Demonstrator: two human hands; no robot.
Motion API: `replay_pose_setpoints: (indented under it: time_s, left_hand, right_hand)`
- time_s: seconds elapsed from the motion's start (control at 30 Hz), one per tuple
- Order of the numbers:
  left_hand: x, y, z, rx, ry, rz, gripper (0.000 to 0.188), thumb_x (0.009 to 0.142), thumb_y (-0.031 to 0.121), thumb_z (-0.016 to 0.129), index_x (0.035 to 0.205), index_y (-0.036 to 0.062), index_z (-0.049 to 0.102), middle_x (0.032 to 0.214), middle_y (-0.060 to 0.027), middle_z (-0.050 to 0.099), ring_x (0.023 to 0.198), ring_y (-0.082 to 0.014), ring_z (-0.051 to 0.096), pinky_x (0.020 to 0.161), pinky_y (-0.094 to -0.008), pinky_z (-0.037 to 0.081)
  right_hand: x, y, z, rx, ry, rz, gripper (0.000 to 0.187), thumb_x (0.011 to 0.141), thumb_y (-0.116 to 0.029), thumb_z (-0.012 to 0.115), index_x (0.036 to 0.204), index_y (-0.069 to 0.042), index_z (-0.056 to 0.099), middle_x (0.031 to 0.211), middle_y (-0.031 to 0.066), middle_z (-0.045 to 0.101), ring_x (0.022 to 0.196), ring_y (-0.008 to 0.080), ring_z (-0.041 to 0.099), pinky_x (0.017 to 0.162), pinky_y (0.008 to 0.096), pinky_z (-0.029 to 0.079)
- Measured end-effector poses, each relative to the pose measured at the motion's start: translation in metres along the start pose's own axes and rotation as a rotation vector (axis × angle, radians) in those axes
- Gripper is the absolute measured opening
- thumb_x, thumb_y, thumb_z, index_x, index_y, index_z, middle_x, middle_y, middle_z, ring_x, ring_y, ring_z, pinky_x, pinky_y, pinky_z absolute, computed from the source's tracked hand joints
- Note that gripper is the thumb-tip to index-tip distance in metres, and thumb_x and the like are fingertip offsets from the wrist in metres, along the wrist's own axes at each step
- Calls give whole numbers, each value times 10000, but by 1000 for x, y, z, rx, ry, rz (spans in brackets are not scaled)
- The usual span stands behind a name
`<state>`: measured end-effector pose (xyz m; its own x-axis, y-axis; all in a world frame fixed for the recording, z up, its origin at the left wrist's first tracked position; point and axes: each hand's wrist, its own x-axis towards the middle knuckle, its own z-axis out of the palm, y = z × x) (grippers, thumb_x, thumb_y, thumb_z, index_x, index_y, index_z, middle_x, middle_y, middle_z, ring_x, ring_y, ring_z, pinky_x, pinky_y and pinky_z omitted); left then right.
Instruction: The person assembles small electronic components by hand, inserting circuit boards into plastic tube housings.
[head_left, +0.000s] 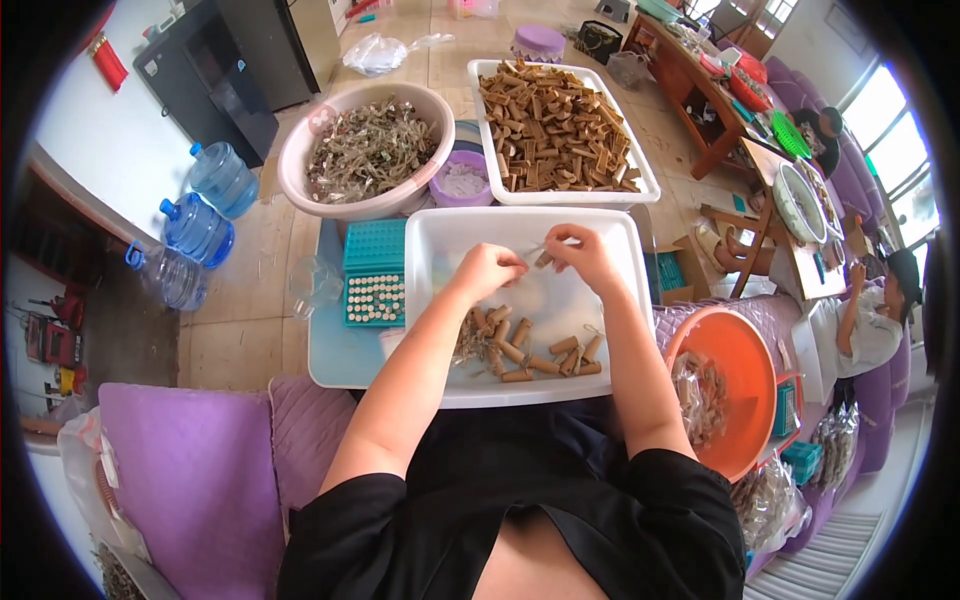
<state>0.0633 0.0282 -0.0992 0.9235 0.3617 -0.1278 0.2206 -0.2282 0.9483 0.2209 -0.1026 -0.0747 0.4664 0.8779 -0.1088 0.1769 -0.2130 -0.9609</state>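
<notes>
My left hand (487, 270) and my right hand (580, 254) meet over a white tray (430, 300) on my lap. Between the fingertips of both hands I hold a small brown tube (543, 258) with a thin wire or strip sticking out toward the left. Several short brown cardboard tubes (530, 350) lie in the near part of the tray, next to a small heap of thin wires (467, 340).
A second white tray (645, 180) full of brown tubes stands beyond. A pink basin (300, 150) holds bagged wires. A teal perforated block (373, 272) lies left. An orange basin (745, 370) sits right. Water jugs (200, 225) stand left. Other people sit at the far right.
</notes>
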Motion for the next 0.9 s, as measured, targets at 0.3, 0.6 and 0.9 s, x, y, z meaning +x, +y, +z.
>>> replay_pose_setpoints:
  time_s: [0.3, 0.6, 0.9]
  left_hand:
    - [3, -8, -2, -516, 99, -252, 201, 742, 2, 668, 936, -39, 628, 775, -94, 660, 650, -133, 634, 574, -238, 521]
    - [1, 2, -1, -218, 51, -156, 269, 739, -3, 667, 1002, -38, 622, 807, -99, 654, 692, -128, 620, 634, -246, 527]
    - [-1, -2, 5, -108, 24, -147, 289, 697, 6, 684, 980, -28, 637, 761, -95, 657, 625, -123, 618, 570, -253, 527]
  right_hand:
    - [-6, -12, -16, 274, 39, -224, 116, 857, -81, 581, 942, -3, 575, 823, 48, 603, 660, 106, 584, 606, 226, 492]
    - [-7, -12, -12, -35, 101, -194, 129, 802, -29, 610, 931, -17, 610, 822, 32, 597, 650, 89, 570, 591, 211, 460]
    - [-4, -7, -15, -238, 41, -233, 145, 779, -51, 611, 922, -37, 626, 827, 36, 609, 630, 98, 549, 589, 222, 452]
